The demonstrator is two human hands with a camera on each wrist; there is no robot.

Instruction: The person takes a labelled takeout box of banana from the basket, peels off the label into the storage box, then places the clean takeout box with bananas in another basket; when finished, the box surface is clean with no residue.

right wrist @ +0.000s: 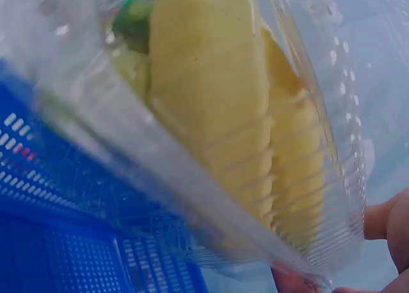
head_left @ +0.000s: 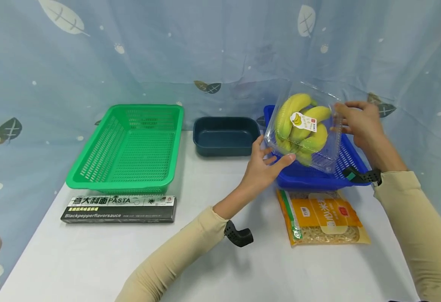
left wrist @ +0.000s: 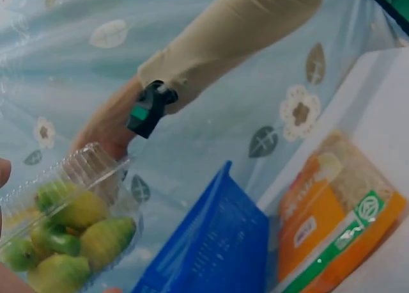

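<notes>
A clear plastic box of yellow bananas (head_left: 303, 128) is held tilted above the blue basket (head_left: 311, 178). My left hand (head_left: 267, 161) grips its near left edge, thumb and fingers curled on the rim. My right hand (head_left: 356, 119) grips the far right edge. In the left wrist view the banana box (left wrist: 64, 226) fills the lower left, with the blue basket (left wrist: 217, 242) beside it. The right wrist view shows the banana box (right wrist: 223, 126) very close over the blue basket mesh (right wrist: 70, 248).
A green basket (head_left: 130, 147) stands at the left, a dark blue tray (head_left: 226, 134) between the baskets. A black pasta box (head_left: 118, 208) lies in front of the green basket. An orange noodle packet (head_left: 324, 216) lies in front of the blue basket. A leaf-print curtain hangs behind.
</notes>
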